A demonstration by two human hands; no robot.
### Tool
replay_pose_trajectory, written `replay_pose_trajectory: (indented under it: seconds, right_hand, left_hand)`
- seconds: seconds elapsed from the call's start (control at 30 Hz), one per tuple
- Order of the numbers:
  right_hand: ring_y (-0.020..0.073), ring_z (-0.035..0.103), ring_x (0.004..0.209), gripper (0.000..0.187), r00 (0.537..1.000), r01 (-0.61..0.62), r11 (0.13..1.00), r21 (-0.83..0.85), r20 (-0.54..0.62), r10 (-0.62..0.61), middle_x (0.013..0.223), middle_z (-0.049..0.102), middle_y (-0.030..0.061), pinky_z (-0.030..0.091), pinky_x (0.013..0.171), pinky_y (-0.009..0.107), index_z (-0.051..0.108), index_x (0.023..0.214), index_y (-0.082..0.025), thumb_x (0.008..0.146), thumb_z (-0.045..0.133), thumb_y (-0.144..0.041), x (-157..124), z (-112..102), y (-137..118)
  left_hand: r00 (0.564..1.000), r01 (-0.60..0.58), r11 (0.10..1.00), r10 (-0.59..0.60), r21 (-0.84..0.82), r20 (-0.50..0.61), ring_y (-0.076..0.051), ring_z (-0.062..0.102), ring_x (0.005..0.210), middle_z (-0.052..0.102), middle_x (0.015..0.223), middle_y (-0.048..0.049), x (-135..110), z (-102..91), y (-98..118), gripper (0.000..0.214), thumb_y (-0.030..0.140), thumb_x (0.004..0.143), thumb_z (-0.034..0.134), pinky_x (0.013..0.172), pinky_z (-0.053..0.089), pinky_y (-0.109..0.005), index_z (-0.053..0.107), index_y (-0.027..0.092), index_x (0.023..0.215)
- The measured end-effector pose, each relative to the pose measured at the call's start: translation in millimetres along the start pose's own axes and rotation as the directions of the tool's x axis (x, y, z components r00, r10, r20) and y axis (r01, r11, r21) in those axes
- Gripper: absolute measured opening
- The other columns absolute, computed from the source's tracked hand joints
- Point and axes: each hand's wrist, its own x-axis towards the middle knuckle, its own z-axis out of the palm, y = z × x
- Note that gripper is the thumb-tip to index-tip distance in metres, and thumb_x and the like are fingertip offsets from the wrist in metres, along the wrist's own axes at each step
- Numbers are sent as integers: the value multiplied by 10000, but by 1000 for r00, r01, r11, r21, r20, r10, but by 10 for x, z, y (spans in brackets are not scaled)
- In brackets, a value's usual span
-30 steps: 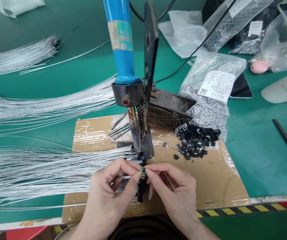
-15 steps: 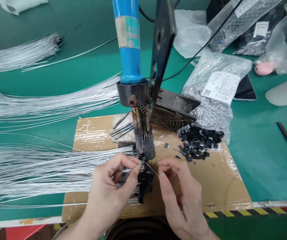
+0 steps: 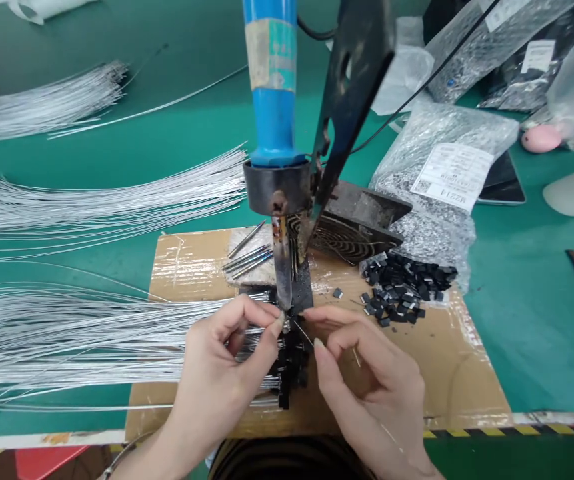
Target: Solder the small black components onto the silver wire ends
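My left hand (image 3: 234,363) is closed in a pinch just under the tip of a blue-handled soldering iron (image 3: 283,267) held upright in a stand. A small shiny piece shows at those fingertips, too small to name. My right hand (image 3: 371,373) holds a thin solder wire (image 3: 305,332) at the thumb, its end slanting up toward the iron's tip. The right index finger reaches out above the wire. Beneath both hands lies a row of black connectors (image 3: 291,367), with many white cables (image 3: 117,333) running left from it.
Two more white cable bundles (image 3: 117,200) lie at the left. A cardboard sheet (image 3: 457,373) covers the work spot. Loose black connector pieces (image 3: 407,287) are heaped on its right, near a dark fan (image 3: 351,240) and a labelled bubble-wrap bag (image 3: 447,173). Metal tips (image 3: 249,257) lie behind the connectors.
My right hand has moved slightly, its index finger now stretched toward the iron's tip. The left hand keeps its pinch. The whole view has shifted a little.
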Motion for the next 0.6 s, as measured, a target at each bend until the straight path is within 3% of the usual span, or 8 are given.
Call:
replay_pose_trajectory:
  seconds: [0.2, 0.4, 0.6]
  right_hand:
    - [236, 765, 1128, 216, 968, -251, 932, 260, 89, 236, 1231, 777, 55, 566, 1039, 380, 595, 770, -224, 965, 664, -160, 3, 21, -18]
    - [199, 764, 1125, 232, 976, -217, 941, 259, 71, 205, 1202, 796, 21, 573, 994, 302, 599, 757, -230, 938, 692, -118, 58, 51, -27]
    - [192, 759, 1133, 238, 981, -193, 953, 233, 57, 185, 1202, 797, 1, 556, 994, 298, 594, 751, -235, 938, 687, -120, 101, 56, -64]
  left_hand:
    - [1000, -7, 1000, 7, -17, -26, -87, 611, 616, 713, 723, 40, 13, -9, -1, 129, 160, 853, 745, 580, 456, -161, 695, 208, 744]
    - [999, -29, 998, 27, -53, -30, -84, 661, 675, 699, 740, 47, 52, -20, 37, 138, 113, 840, 752, 620, 484, -131, 701, 213, 759]
    - [998, -57, 996, 55, -69, -27, -70, 639, 650, 672, 714, 60, 78, -34, 63, 150, 114, 851, 757, 607, 482, -108, 705, 226, 766]
